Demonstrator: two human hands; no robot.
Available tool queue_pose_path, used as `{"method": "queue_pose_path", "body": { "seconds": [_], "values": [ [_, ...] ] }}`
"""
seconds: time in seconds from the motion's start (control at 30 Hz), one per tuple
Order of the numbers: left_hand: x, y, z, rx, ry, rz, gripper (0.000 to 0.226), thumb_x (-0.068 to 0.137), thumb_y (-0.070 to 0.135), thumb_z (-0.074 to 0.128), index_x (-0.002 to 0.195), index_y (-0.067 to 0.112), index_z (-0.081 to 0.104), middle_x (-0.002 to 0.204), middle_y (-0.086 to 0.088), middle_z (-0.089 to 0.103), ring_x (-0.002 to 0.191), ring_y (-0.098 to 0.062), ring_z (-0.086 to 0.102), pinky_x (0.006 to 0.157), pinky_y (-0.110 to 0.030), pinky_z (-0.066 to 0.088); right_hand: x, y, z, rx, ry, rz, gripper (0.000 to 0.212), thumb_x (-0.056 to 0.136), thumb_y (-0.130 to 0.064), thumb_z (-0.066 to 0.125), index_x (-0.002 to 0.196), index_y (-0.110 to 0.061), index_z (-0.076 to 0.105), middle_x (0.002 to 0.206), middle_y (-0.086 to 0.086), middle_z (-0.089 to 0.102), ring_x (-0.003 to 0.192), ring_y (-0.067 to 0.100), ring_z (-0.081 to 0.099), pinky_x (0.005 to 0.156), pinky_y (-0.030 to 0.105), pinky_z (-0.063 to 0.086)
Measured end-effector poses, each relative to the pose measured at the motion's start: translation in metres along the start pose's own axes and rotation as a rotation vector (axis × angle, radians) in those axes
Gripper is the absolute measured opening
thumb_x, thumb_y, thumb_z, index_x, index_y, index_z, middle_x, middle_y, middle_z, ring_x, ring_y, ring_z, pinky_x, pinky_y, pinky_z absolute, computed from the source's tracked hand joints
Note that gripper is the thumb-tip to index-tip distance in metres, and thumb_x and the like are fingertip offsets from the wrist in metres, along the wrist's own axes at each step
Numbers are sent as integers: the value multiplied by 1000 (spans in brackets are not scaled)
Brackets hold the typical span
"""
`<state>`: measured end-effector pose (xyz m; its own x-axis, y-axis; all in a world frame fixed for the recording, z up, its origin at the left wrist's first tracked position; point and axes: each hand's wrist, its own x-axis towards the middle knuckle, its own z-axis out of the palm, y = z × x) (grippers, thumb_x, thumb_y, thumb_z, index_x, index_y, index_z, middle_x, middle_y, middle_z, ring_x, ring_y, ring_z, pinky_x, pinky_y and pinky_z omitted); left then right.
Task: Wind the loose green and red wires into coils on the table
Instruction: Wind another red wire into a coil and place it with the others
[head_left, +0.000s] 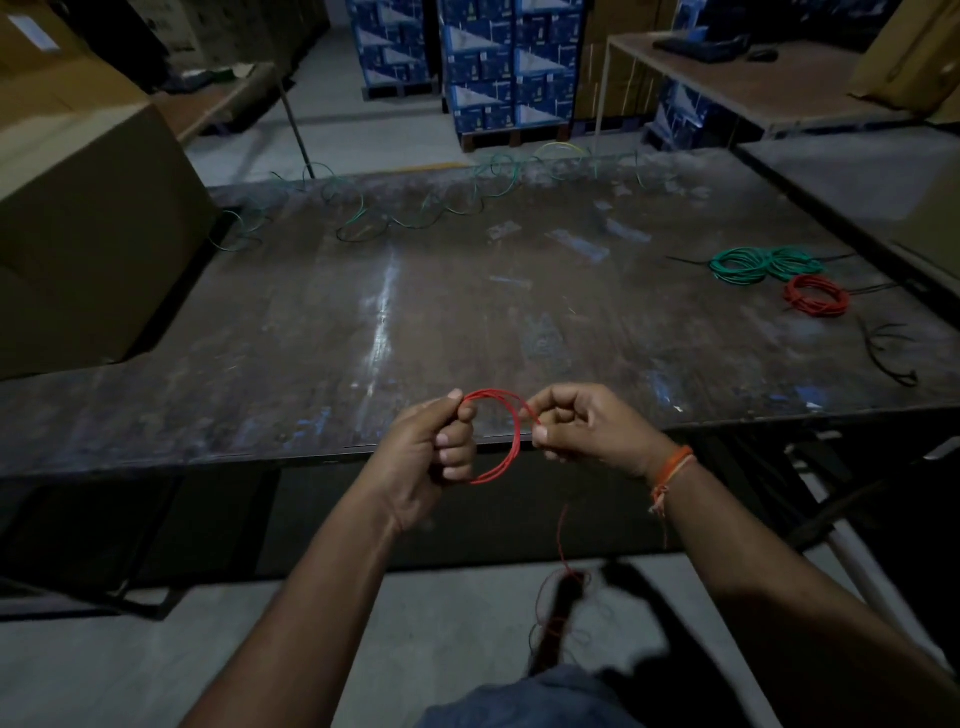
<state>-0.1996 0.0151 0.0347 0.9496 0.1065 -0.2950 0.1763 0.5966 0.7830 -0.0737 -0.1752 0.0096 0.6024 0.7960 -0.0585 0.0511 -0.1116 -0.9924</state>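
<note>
Over the table's near edge, my left hand (436, 447) grips a small coil of red wire (511, 447) on its left side. My right hand (576, 426) pinches the same red wire at the coil's right side. The wire's loose tail (563, 551) hangs down from there to a tangle near the floor. A long loose green wire (415, 213) lies in loops along the far edge of the dark table (363, 322). Wound green coils (761, 262) and a wound red coil (815, 296) lie at the right of the table.
A large cardboard box (88, 218) stands at the table's left. Black cable ties (888, 353) lie near the right edge. Behind the table are stacked blue cartons (509, 67) and a second table (753, 83) with a keyboard on it.
</note>
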Motion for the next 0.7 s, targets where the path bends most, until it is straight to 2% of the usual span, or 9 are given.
{"method": "queue_pose_path", "body": {
  "seconds": [0.07,0.1,0.2,0.3,0.4,0.47,0.57,0.63,0.7],
  "values": [
    [-1,0,-2,118,45,34,26,101,25,43,79,14,53,49,9,28,40,-5,21,44,-19,14,0,1,-3,-20,143,-54,16,94,4,63,98,-10,70,66,-1,60,55,8,50,51,19,40],
    [-1,-1,-2,180,71,54,27,102,24,42,81,13,53,50,7,30,41,-6,23,43,-18,18,0,1,-3,16,203,-88,18,95,3,62,95,-12,71,65,0,58,53,8,45,48,19,37],
    [0,-7,-3,213,124,64,28,104,20,38,83,11,53,58,0,41,45,-10,32,44,-21,27,-1,-2,-4,100,251,-151,20,95,1,62,91,-16,73,67,3,57,54,11,42,47,21,34],
    [4,-11,-7,155,178,54,21,103,16,42,88,9,55,68,-5,55,52,-12,49,47,-21,42,-1,-6,-8,-1,160,-101,19,92,8,61,89,-9,68,67,-4,63,57,4,52,52,16,41],
    [4,-11,-15,219,275,128,13,101,13,52,94,6,60,73,-5,67,58,-10,60,52,-19,50,-3,-8,-19,-227,-92,26,26,86,19,55,85,-4,67,70,3,64,60,3,59,58,15,45],
    [3,-8,-18,218,261,161,11,100,12,54,93,7,61,74,-4,66,59,-9,59,53,-18,48,-5,-4,-23,-340,-221,73,25,84,16,57,85,-6,69,73,8,66,69,12,62,66,22,49],
    [0,-4,-17,171,188,186,13,99,10,52,89,9,60,69,-1,54,55,-8,47,50,-17,37,-8,-3,-19,-232,-264,61,19,79,1,60,93,-3,71,76,6,66,72,13,61,70,23,50],
    [-2,-4,-15,153,166,190,16,98,9,49,88,9,61,65,1,48,53,-7,41,50,-19,31,-7,-6,-12,-185,-220,13,23,76,-4,60,96,-3,71,78,3,66,74,9,60,70,20,49],
    [-2,-6,-13,152,126,181,10,94,10,52,88,7,60,63,1,45,52,-9,35,52,-23,25,-3,-8,-6,-145,-109,-49,25,77,-6,58,99,-4,69,76,2,63,72,6,58,71,18,47]
  ]
}}
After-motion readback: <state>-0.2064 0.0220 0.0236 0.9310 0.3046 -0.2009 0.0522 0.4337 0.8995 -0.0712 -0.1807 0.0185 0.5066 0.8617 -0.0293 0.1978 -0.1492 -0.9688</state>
